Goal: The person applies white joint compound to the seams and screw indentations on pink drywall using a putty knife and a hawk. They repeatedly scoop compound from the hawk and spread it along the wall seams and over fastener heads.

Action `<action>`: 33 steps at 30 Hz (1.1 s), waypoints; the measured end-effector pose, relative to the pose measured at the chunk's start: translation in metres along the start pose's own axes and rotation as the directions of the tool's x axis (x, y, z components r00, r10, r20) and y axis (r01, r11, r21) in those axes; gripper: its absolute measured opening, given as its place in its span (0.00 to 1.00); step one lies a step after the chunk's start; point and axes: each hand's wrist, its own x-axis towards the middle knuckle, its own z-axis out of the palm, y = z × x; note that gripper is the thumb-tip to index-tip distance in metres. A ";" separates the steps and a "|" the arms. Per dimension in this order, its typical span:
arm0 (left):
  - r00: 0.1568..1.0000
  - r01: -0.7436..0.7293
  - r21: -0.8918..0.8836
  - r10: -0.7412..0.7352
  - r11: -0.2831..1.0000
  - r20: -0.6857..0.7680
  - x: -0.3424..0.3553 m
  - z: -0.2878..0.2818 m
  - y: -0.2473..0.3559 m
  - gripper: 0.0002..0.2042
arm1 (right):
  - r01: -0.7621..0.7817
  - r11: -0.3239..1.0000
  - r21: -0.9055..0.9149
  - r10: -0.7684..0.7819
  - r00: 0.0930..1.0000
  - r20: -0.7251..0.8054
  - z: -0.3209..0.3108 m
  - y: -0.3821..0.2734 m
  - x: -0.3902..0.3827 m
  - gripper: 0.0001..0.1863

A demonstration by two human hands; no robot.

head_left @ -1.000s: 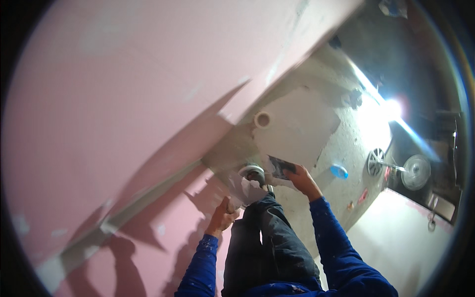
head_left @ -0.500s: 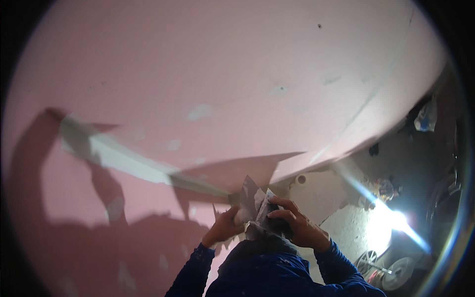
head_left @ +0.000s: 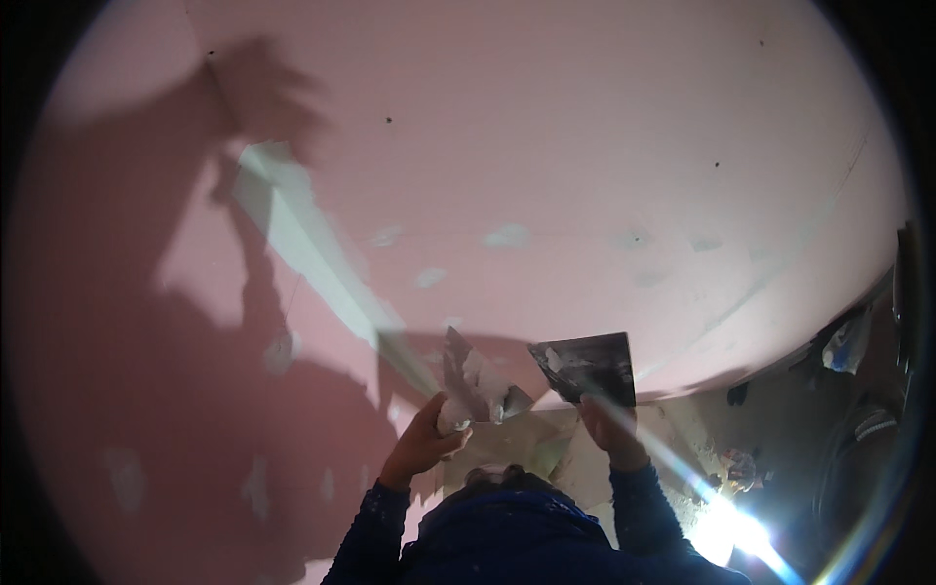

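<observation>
My left hand [head_left: 424,448] is closed around a putty knife [head_left: 473,375] with a pointed-looking metal blade, smeared with white joint compound. Compound also clings near its handle. Beside it, a hand's width to the right, my right hand [head_left: 612,434] grips a wide taping knife [head_left: 597,366] with a dark, four-sided blade. A pale smear lies on that blade's left part. The two blades are apart, both held up in front of the pink plasterboard [head_left: 546,136]. My fingers hide most of both handles.
A pale strip of compound [head_left: 331,278] runs along the corner of the boards, with several small patches around. At lower right a work light [head_left: 726,536] glares. A whitish plastic bag [head_left: 846,346] sits near the right rim. My shadow covers the left boards.
My hands were close together with the blades touching or overlapping; now they are apart, the right one moved right with the wide knife. The view has also shifted, bringing more upper board into sight.
</observation>
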 end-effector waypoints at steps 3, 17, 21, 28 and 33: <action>0.999 0.044 0.100 -0.044 0.994 -0.002 0.003 0.007 -0.006 0.28 | 0.091 0.988 -0.129 -0.076 0.990 0.116 0.016 -0.021 0.005 0.25; 0.992 0.064 0.085 -0.054 0.994 -0.116 -0.033 -0.002 0.016 0.34 | 0.009 0.943 -0.331 0.130 0.910 0.393 -0.009 -0.077 0.057 0.27; 0.986 0.078 0.039 -0.072 0.996 -0.148 -0.046 -0.006 0.037 0.33 | 0.364 0.743 -0.563 -0.097 0.889 0.447 -0.019 -0.142 0.084 0.30; 0.987 0.079 0.125 -0.060 0.989 -0.151 -0.070 -0.015 0.090 0.28 | 0.767 0.362 -0.530 -0.207 0.621 0.756 0.016 -0.192 0.107 0.34; 0.979 0.155 0.137 -0.133 0.978 -0.157 -0.082 -0.018 0.098 0.33 | 0.775 0.355 -0.523 -0.104 0.589 0.802 0.024 -0.193 0.112 0.32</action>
